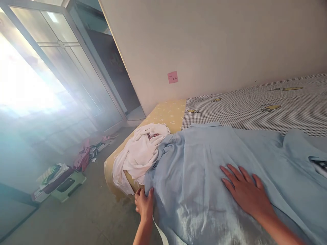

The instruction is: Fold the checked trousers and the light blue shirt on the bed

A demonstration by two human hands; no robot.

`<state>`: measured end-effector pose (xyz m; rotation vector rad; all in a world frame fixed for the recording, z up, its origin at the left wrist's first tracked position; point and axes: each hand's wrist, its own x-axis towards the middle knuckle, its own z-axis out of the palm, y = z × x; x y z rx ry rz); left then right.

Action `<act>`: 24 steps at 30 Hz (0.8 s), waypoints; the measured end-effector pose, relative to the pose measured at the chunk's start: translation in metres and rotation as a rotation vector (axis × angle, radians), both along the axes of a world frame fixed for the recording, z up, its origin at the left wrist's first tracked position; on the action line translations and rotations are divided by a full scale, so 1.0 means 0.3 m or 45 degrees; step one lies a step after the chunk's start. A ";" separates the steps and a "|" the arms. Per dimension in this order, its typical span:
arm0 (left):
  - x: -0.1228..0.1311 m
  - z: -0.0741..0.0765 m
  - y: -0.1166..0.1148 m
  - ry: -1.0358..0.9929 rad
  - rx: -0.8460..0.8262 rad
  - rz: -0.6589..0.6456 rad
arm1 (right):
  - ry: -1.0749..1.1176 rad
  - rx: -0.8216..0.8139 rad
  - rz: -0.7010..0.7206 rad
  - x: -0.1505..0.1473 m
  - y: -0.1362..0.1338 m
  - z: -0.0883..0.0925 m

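Observation:
A light blue shirt [196, 177] lies spread out over the bed, its collar toward the wall and creases running down its body. My right hand [246, 189] rests flat on the shirt with the fingers spread. At the shirt's left edge, my left hand [144, 204] has its fingers curled, with a bit of the blue cloth between thumb and fingers. Just beyond that hand is a crumpled white garment [140, 149], bunched beside the shirt at the bed's corner.
The bed has a yellow sheet [170, 114] and a checked cover [245, 109] with yellow prints. On the floor to the left are a green plastic stool [67, 185] with folded clothes and a clothes pile [83, 156]. A pink note [172, 77] sticks to the wall; a door [71, 58] stands ajar.

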<state>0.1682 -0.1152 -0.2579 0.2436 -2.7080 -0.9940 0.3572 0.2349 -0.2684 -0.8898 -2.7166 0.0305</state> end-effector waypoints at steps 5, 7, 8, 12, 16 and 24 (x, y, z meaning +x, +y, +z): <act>0.015 0.202 0.005 0.209 -0.175 -0.056 | 0.007 0.002 0.002 -0.008 -0.009 0.013; -0.017 0.329 0.019 0.275 -0.163 -0.039 | 0.021 -0.011 0.010 -0.010 -0.010 0.016; -0.040 0.396 0.030 0.326 -0.118 -0.022 | 0.036 -0.018 0.010 -0.011 -0.010 0.017; -0.166 0.648 0.101 0.624 0.116 -0.062 | 0.090 -0.065 0.028 -0.014 -0.010 0.016; -0.316 0.828 0.206 0.754 0.214 -0.202 | 0.095 -0.116 0.028 -0.020 -0.011 0.016; -0.418 1.124 0.520 0.846 0.628 -0.372 | 0.150 -0.122 0.040 -0.025 -0.019 0.027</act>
